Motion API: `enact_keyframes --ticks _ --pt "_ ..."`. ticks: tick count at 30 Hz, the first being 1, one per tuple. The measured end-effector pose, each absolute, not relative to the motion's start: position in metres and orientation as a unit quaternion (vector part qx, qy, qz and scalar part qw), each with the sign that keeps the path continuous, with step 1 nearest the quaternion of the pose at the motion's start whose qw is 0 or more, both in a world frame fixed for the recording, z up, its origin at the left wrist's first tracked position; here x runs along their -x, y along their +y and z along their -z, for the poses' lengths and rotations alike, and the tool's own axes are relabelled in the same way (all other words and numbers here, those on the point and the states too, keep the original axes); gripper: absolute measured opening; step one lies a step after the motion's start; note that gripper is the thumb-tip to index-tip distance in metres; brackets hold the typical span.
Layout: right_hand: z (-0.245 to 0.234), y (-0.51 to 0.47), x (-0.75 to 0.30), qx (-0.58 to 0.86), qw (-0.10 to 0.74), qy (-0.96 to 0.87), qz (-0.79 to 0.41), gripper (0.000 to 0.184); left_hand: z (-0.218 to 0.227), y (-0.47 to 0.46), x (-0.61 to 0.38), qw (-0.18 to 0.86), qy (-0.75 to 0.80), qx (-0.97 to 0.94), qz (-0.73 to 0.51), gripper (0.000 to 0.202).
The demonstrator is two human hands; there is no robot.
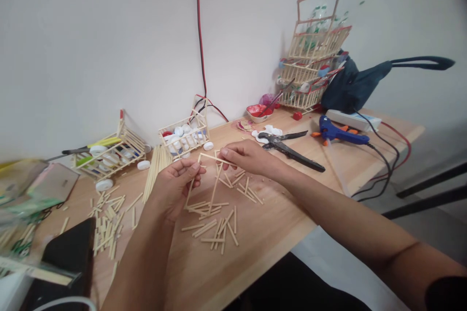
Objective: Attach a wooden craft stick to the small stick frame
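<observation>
Both my hands hold a small frame of thin wooden sticks (216, 182) above the table. My left hand (178, 182) pinches its left side between thumb and fingers. With thumb and fingertips, my right hand (242, 155) grips the upper right corner, partly hiding it. Two long sticks of the frame slant down toward the table. Below it lie several short cut sticks (209, 228). A bigger heap of short sticks (109, 226) is left of my left forearm, and a bundle of long sticks (156, 167) rests behind my left hand.
Two stick-built carts (184, 133) with bottle caps stand by the wall. Black cutters (292, 150), a blue glue gun (343, 131) and a red paint bowl (260, 112) lie right. Behind them rises a tiered stick rack (306, 73). A dark phone-like slab (69, 252) lies left.
</observation>
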State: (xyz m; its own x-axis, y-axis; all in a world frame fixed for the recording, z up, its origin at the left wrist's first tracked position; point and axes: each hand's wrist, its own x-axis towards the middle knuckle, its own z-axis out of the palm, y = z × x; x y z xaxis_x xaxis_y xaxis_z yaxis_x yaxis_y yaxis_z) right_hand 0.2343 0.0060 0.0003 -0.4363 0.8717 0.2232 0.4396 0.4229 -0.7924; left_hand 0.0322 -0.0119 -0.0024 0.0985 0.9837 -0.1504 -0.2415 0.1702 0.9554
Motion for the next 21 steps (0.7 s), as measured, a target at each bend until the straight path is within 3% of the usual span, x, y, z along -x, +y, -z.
enact_keyframes --ticks 5,12,21 --pt "-0.0012 0.0077 -0.2354 0.416 0.313 -0.774 -0.360 0.050 0.0013 -0.0126 -0.0321 0.617 0.452 -0.408 -0.498 0.033" --pt "0.0050 0.0112 -0.2354 0.400 0.307 -0.768 -0.394 0.031 0.0021 -0.0124 -0.0320 0.616 0.448 -0.411 -0.500 0.032" --pt "0.0053 0.0107 -0.2342 0.400 0.331 -0.741 -0.427 0.021 0.0029 -0.0123 -0.0311 0.618 0.445 -0.415 -0.498 0.033"
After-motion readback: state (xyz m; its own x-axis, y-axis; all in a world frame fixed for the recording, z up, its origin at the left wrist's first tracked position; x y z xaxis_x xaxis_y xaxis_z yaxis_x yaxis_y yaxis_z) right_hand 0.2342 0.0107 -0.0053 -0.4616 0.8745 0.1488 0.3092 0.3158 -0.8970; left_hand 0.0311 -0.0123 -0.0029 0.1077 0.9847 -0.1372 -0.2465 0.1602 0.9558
